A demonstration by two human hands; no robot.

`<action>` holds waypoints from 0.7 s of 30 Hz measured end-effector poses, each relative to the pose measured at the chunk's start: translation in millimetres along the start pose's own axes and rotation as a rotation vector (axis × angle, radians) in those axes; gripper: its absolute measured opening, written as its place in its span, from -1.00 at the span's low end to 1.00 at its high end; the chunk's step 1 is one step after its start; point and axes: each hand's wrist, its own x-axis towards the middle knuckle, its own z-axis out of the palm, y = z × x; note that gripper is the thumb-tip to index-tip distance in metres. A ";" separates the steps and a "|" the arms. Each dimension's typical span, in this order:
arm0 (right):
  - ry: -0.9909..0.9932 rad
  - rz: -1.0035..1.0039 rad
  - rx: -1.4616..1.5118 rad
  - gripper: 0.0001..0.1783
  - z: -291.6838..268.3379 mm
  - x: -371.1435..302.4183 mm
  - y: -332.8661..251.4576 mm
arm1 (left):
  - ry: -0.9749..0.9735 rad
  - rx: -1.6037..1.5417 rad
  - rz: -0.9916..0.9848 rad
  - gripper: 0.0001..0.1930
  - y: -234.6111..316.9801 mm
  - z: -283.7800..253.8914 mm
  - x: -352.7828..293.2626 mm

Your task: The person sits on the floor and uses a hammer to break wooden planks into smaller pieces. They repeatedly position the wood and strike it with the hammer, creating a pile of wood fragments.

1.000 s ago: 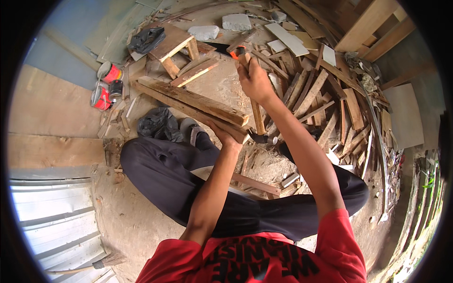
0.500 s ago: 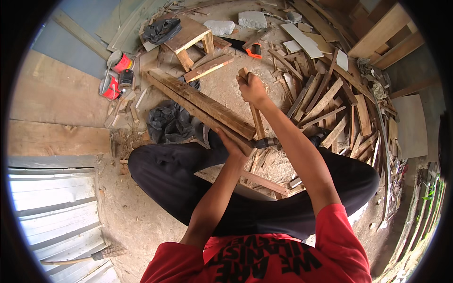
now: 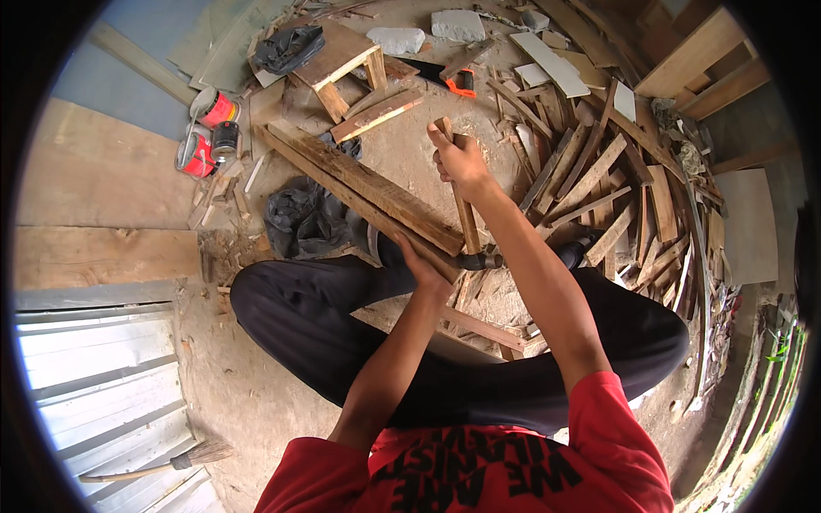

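Observation:
My right hand (image 3: 463,162) is closed round the wooden handle of a hammer (image 3: 466,227), high up near the handle's end. The dark metal hammer head lies low, close against the near end of two long wooden planks (image 3: 368,181); whether they touch is unclear. Those planks run side by side, slanting from the far left toward my lap. My left hand (image 3: 426,270) grips their near end from below and the left, with most of its fingers hidden behind the wood.
Scrap wood (image 3: 590,179) is heaped on the right. A small wooden stool (image 3: 346,58) stands ahead, with an orange-handled saw (image 3: 462,84) beside it. Paint cans (image 3: 198,156) and a black plastic bag (image 3: 304,218) are on the left. A broom (image 3: 192,456) lies at lower left.
My right hand has turned slightly on the hammer handle, and the hammer head has shifted a little. The left hand and planks stay nearly where they were.

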 end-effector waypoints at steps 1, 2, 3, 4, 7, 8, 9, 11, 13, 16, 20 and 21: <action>0.017 -0.030 -0.024 -0.58 1.1 -0.8 -1.3 | 0.024 -0.025 -0.002 -0.16 1.5 5.7 -0.7; 0.009 -0.042 -0.043 -0.57 1.2 -1.6 -1.8 | 0.029 -0.030 0.007 -0.16 0.8 7.0 -1.0; 0.002 -0.054 -0.061 -0.56 0.7 -2.8 -2.7 | 0.034 -0.035 0.015 -0.17 -0.5 7.4 -2.2; -0.008 -0.058 -0.077 -0.55 3.1 -6.9 -1.9 | 0.047 -0.038 0.025 -0.17 -0.2 5.3 -4.3; -0.048 -0.144 -0.108 -0.52 4.1 -16.6 -5.6 | 0.033 0.002 0.077 -0.18 0.1 5.3 -3.3; -0.028 -0.129 -0.060 -0.51 0.3 -16.4 -3.5 | 0.013 0.021 0.054 -0.18 -0.6 4.5 -2.7; -0.009 -0.113 -0.012 -0.50 -5.7 -15.4 0.3 | -0.007 0.041 0.031 -0.18 -1.8 1.3 -1.9; 0.001 -0.080 0.065 -0.47 -10.8 -19.3 -0.9 | -0.021 0.084 -0.018 -0.16 0.3 -6.5 3.0; 0.011 -0.045 0.123 -0.43 -21.3 -28.8 -3.2 | -0.018 0.137 -0.100 -0.12 -3.1 -11.9 8.4; 0.022 -0.109 -0.011 -0.26 -14.1 -41.1 1.4 | -0.116 0.093 -0.061 -0.12 -14.1 -11.1 4.9; 0.093 -0.115 -0.115 -0.17 6.6 -50.9 3.0 | -0.136 0.051 -0.053 -0.15 -21.0 -21.6 15.5; 0.114 -0.120 -0.148 -0.18 10.5 -51.9 4.8 | -0.116 0.061 -0.048 -0.15 -23.1 -30.8 21.8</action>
